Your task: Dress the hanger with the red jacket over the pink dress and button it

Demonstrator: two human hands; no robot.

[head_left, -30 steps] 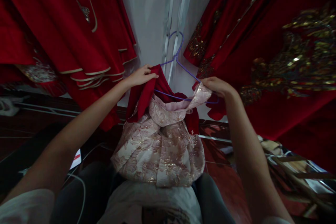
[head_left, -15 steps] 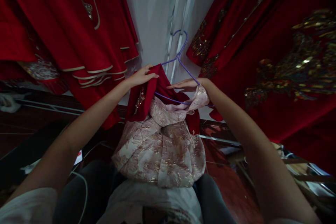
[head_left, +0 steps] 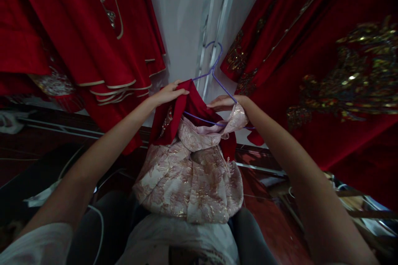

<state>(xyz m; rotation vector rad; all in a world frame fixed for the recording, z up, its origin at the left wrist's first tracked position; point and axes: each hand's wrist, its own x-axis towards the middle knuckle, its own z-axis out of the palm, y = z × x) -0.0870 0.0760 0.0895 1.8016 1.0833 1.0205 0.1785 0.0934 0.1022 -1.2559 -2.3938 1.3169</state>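
Observation:
A purple wire hanger (head_left: 212, 66) stands above my lap. A red garment (head_left: 194, 93) with beaded trim covers its left arm. My left hand (head_left: 170, 92) is closed on the red cloth at that shoulder, thumb on top. A pale pink and gold brocade dress (head_left: 192, 182) lies over my lap, its neckline around the hanger's lower bar. One brocade shoulder sits at the hanger's right end. My right hand (head_left: 224, 102) reaches behind the hanger's right arm, fingers stretched left, their tips against the red cloth; its thumb is hidden.
Red garments with pale piping (head_left: 118, 66) hang at the left. Red garments with gold sequins (head_left: 351, 78) hang at the right. Between them are a pale wall and metal rails (head_left: 219, 20). A white cable (head_left: 101, 223) runs beside my left leg. A wooden frame (head_left: 370, 214) stands low right.
My right hand has drawn back slightly to the right, its fingers a little more bent. My left hand keeps its hold on the red cloth. The whole view has shifted slightly.

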